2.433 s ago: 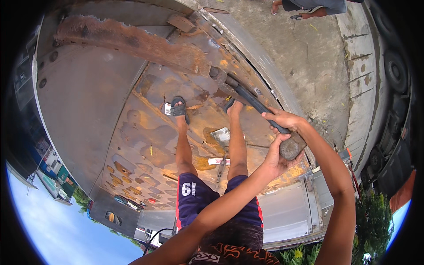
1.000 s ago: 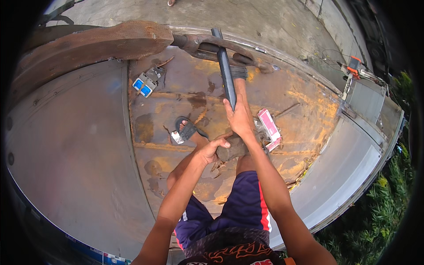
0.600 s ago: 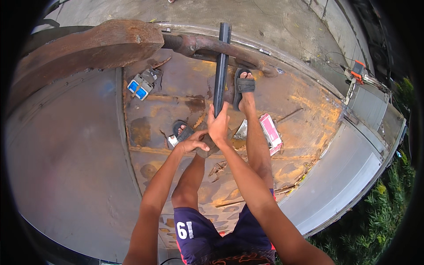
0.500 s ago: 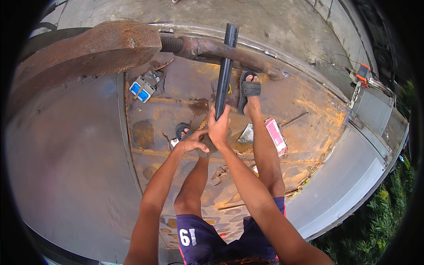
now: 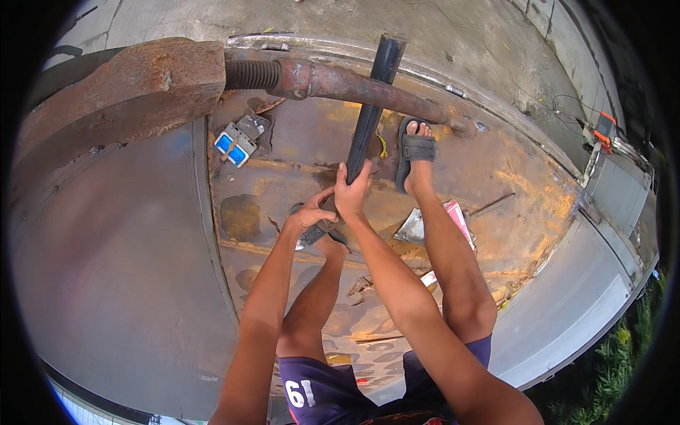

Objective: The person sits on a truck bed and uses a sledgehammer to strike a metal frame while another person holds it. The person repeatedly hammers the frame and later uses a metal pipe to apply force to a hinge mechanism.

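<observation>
- Because the head view shows the right hand wrapped around the near end of the black bar, a loosened hold would probably let that end drop or swing.
- Running toward one o'clock from the hands, the bar crosses the rusty rod; whether over or through it is unclear, so a sideways skid along the rod seems possible.
- At eight o'clock from the right hand, the left hand is curled just beside it; what it grips cannot be told. Fingers might get pinched if the bar jerks.
- At two o'clock, an open-toed sandal leaves toes exposed should the bar fall.
- Loose scrap at four o'clock could cost footing.
</observation>
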The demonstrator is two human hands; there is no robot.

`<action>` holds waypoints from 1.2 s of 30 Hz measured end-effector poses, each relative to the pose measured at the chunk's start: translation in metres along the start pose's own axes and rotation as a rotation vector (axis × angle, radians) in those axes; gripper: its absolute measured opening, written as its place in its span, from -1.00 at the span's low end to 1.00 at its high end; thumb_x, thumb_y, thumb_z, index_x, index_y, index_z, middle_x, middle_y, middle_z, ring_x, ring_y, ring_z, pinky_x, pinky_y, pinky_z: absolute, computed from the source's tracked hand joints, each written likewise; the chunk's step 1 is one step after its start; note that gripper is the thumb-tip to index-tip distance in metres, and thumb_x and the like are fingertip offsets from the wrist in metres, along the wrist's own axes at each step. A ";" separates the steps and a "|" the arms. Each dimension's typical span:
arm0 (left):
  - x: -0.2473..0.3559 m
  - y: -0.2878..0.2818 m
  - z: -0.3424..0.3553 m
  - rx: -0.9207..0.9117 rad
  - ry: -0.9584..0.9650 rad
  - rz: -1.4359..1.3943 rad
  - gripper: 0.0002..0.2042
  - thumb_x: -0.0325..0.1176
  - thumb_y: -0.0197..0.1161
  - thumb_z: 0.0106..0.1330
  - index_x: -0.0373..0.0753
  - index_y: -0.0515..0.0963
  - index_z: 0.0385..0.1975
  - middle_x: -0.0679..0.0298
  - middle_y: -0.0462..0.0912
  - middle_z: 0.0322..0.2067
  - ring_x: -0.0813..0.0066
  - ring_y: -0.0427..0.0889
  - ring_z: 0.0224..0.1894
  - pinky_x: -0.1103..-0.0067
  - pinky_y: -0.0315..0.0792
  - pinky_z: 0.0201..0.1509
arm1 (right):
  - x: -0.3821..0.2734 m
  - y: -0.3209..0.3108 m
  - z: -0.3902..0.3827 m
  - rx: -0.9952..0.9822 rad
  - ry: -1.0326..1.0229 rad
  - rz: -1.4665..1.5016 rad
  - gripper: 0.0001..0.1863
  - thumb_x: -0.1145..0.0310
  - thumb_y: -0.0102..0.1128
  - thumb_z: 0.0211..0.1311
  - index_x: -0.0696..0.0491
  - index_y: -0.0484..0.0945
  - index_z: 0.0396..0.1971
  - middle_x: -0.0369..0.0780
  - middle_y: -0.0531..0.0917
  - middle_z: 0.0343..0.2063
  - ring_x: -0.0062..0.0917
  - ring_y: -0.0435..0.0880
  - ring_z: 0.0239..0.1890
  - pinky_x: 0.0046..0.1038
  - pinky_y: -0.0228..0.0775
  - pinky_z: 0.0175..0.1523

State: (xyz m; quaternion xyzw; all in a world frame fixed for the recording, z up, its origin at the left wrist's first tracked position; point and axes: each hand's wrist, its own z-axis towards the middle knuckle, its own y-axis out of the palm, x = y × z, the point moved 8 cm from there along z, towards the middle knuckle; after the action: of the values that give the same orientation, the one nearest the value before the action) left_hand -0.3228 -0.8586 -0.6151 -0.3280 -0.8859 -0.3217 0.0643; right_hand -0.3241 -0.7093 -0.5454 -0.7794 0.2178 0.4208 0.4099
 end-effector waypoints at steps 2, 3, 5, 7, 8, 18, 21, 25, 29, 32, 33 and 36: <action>-0.013 0.011 -0.023 0.018 -0.026 0.037 -0.06 -0.49 0.39 -0.07 -0.31 0.14 0.44 0.11 0.34 0.29 0.31 0.26 0.36 0.45 0.20 0.38 | -0.001 -0.006 -0.017 -0.055 0.128 0.037 -0.63 0.28 0.19 0.38 0.14 0.32 0.02 -0.03 0.60 -0.53 -0.14 0.64 -0.51 -0.20 0.41 -0.40; -0.018 0.017 -0.039 0.047 -0.060 0.048 -0.06 -0.52 0.38 -0.07 -0.30 0.11 0.45 0.10 0.27 0.34 0.32 0.22 0.39 0.45 0.23 0.37 | -0.001 -0.009 -0.029 -0.089 0.213 0.059 -0.65 0.25 0.17 0.41 0.13 0.32 -0.02 -0.04 0.58 -0.54 -0.16 0.60 -0.55 -0.20 0.38 -0.40; -0.029 0.035 -0.076 0.067 -0.143 -0.004 -0.02 -0.52 0.36 -0.04 -0.27 0.02 0.49 0.07 0.11 0.44 0.29 0.12 0.44 0.43 0.19 0.39 | -0.017 -0.022 -0.057 -0.081 0.189 0.027 -0.66 0.23 0.16 0.41 0.14 0.31 -0.06 -0.05 0.57 -0.56 -0.18 0.58 -0.57 -0.20 0.36 -0.41; -0.034 0.064 -0.120 0.019 -0.152 -0.004 0.01 -0.46 0.37 -0.04 -0.26 -0.03 0.50 0.06 0.13 0.43 0.23 0.11 0.45 0.38 0.12 0.44 | -0.029 -0.039 -0.089 -0.071 0.212 -0.045 -0.68 0.20 0.14 0.44 0.13 0.32 -0.11 -0.14 0.52 -0.59 -0.34 0.55 -0.59 -0.26 0.33 -0.45; -0.038 0.079 -0.143 0.010 -0.185 -0.007 0.01 -0.44 0.37 -0.03 -0.26 -0.03 0.50 0.05 0.14 0.42 0.23 0.11 0.45 0.37 0.11 0.44 | -0.036 -0.049 -0.107 -0.067 0.232 -0.098 -0.69 0.18 0.11 0.46 0.13 0.33 -0.15 -0.22 0.48 -0.62 -0.49 0.52 -0.60 -0.33 0.31 -0.49; 0.030 0.247 -0.320 -0.047 -0.234 -0.129 0.05 -0.15 0.53 0.03 -0.43 0.01 0.45 -0.08 0.26 0.36 0.21 0.21 0.43 0.47 0.14 0.44 | -0.157 -0.167 -0.191 -0.331 0.622 0.097 -0.63 0.12 0.06 0.49 0.05 0.20 -0.01 -0.31 0.42 -0.63 -0.64 0.45 -0.70 -0.56 0.31 -0.63; 0.073 0.297 -0.323 -0.097 -0.180 -0.303 -0.05 -0.34 0.40 0.05 -0.45 0.02 0.44 -0.03 0.29 0.34 0.25 0.24 0.40 0.50 0.15 0.42 | -0.212 -0.204 -0.152 -0.514 0.517 0.005 -0.47 0.23 0.11 0.46 0.11 0.08 0.21 -0.22 0.49 -0.45 -0.56 0.53 -0.57 -0.48 0.43 -0.46; 0.138 0.361 -0.280 -0.110 -0.118 -0.483 -0.01 -0.33 0.39 0.08 -0.32 -0.09 0.49 0.12 0.36 0.26 0.33 0.35 0.29 0.49 0.21 0.34 | -0.285 -0.254 -0.064 -0.749 0.151 -0.234 -0.13 0.34 0.21 0.35 0.19 -0.18 0.44 0.04 0.43 0.13 -0.30 0.54 0.07 -0.35 0.36 0.18; 0.229 0.425 -0.213 -0.131 -0.017 -0.796 -0.15 -0.28 0.35 0.12 -0.11 0.05 0.43 0.30 0.46 0.04 0.50 0.52 -0.01 0.54 0.37 0.05 | -0.326 -0.276 0.047 -0.917 -0.121 -0.513 -0.05 0.33 0.23 0.30 0.11 -0.21 0.51 0.06 0.31 0.33 -0.36 0.47 0.14 -0.42 0.27 0.24; 0.300 0.459 -0.159 -0.135 0.006 -1.080 -0.36 -0.25 0.34 0.13 0.02 0.22 0.23 0.40 0.48 -0.18 0.59 0.52 -0.20 0.53 0.44 -0.20 | -0.322 -0.275 0.126 -1.143 0.050 -0.568 -0.06 0.33 0.27 0.24 -0.02 -0.09 0.53 -0.01 0.25 0.40 -0.41 0.49 0.08 -0.44 0.32 0.19; 0.323 0.468 -0.141 -0.128 0.018 -1.201 -0.43 -0.24 0.33 0.14 0.02 0.25 0.16 0.41 0.47 -0.20 0.59 0.52 -0.21 0.53 0.45 -0.21 | -0.318 -0.270 0.151 -1.217 0.119 -0.619 -0.08 0.33 0.29 0.22 -0.06 -0.03 0.52 -0.04 0.32 0.36 -0.44 0.50 0.04 -0.45 0.34 0.15; 0.386 0.480 -0.089 -0.202 0.077 -1.472 -0.57 -0.20 0.32 0.17 0.03 0.33 0.01 0.44 0.46 -0.21 0.63 0.50 -0.18 0.52 0.47 -0.19 | -0.314 -0.252 0.207 -1.433 0.216 -0.745 -0.11 0.33 0.34 0.17 -0.12 0.12 0.49 -0.13 0.52 0.20 -0.53 0.54 -0.08 -0.48 0.38 0.06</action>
State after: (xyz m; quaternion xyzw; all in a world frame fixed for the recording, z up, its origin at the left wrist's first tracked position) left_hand -0.3322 -0.4273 -0.1659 0.3573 -0.8399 -0.3727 -0.1674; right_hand -0.4235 -0.3971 -0.2328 -0.9101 -0.3395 0.2165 -0.0983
